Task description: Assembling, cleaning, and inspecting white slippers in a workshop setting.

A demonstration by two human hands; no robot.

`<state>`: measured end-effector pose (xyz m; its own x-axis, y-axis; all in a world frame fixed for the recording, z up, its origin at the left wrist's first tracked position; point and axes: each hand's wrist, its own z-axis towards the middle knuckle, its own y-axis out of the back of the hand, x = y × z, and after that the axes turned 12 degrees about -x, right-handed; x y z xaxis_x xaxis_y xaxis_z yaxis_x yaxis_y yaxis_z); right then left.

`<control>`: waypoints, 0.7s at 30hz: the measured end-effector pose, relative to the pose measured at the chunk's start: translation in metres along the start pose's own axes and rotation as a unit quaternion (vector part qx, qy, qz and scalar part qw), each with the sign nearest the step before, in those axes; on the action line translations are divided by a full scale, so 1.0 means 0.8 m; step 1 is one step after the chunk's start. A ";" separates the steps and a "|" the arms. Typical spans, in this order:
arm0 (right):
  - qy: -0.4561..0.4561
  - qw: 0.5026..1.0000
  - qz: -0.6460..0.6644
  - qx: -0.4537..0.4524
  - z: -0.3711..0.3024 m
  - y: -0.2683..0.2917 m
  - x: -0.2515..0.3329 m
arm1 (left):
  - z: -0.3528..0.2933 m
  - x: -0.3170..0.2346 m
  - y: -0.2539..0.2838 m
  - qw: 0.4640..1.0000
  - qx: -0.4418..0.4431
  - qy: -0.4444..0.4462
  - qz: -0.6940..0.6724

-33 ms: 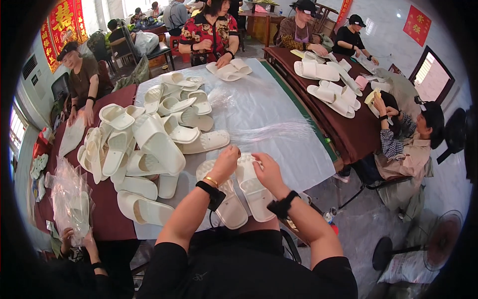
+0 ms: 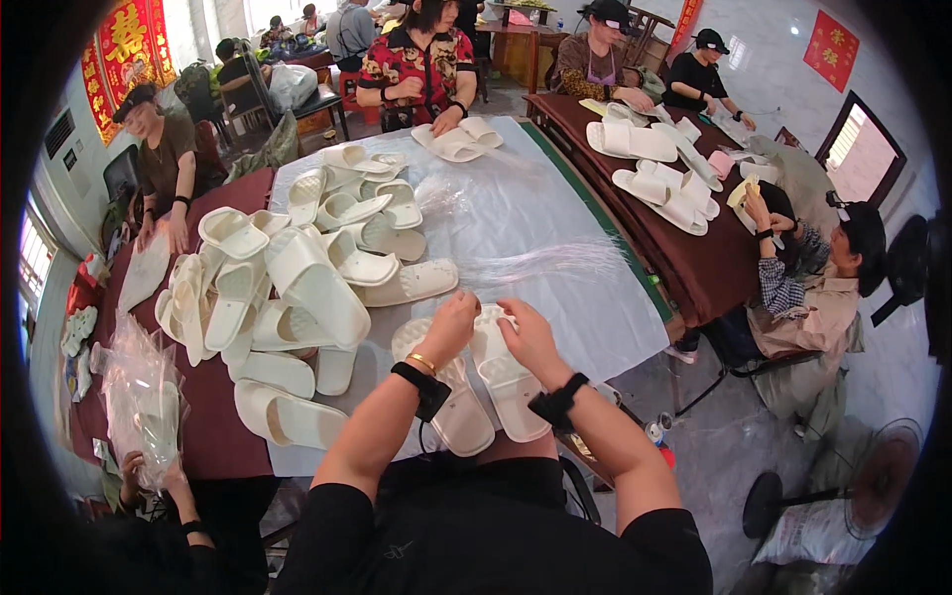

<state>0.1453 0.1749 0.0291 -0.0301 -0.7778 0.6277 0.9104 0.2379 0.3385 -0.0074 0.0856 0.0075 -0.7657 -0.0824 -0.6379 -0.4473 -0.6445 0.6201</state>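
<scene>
My left hand (image 2: 450, 325) is closed in a pinch above the toe end of a white slipper (image 2: 464, 421); what its fingertips hold, if anything, is too fine to make out. Close by on the right, my right hand (image 2: 530, 337) bends its fingers inward over a second white slipper (image 2: 515, 397); anything between those fingertips is too small to see. The two slippers lie side by side at the table's near edge, partly covered by my hands and wrists. A bundle of thin clear strands (image 2: 555, 260) rests beyond my hands.
White slippers (image 2: 307, 273) are heaped to my left on the pale sheet (image 2: 605, 317). A co-worker's hand (image 2: 446, 121) touches a slipper pair (image 2: 461, 140) across the table. Clear plastic bags (image 2: 144, 412) stand at left. More slippers (image 2: 669, 193) lie on the right table.
My right hand has shifted slightly up and left, its fingers curling a little more. My left hand and the slippers stay almost where they were.
</scene>
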 end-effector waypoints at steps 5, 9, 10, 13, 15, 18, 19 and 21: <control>-0.198 0.963 0.067 0.169 -0.005 -0.056 -0.032 | -0.017 0.020 -0.006 1.000 -0.027 0.002 -0.006; -0.290 0.933 0.169 0.131 -0.005 -0.063 -0.035 | -0.009 0.009 0.010 0.985 0.019 0.131 -0.113; -0.295 0.931 0.168 0.133 -0.007 -0.062 -0.038 | -0.009 0.007 0.011 0.972 0.027 0.171 -0.157; -0.335 0.907 0.238 0.097 -0.006 -0.064 -0.044 | -0.013 0.016 -0.001 0.948 -0.034 0.174 -0.264; -0.369 0.877 0.293 0.095 -0.004 -0.066 -0.045 | -0.014 0.021 -0.004 0.934 -0.031 0.200 -0.295; -0.379 0.871 0.300 0.087 -0.003 -0.061 -0.047 | -0.013 0.020 -0.004 0.908 -0.049 0.242 -0.337; -0.380 0.871 0.299 0.087 -0.003 -0.059 -0.050 | -0.011 0.014 -0.002 0.894 -0.056 0.264 -0.356; -0.399 0.861 0.308 0.072 -0.003 -0.058 -0.049 | -0.011 0.016 -0.001 0.879 -0.065 0.288 -0.374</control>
<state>0.1048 0.1932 -0.0128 0.1142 0.1557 0.9812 0.7964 0.5761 -0.1841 -0.0128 0.0784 -0.0049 0.0980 0.0542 -0.9937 -0.6400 -0.7612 -0.1046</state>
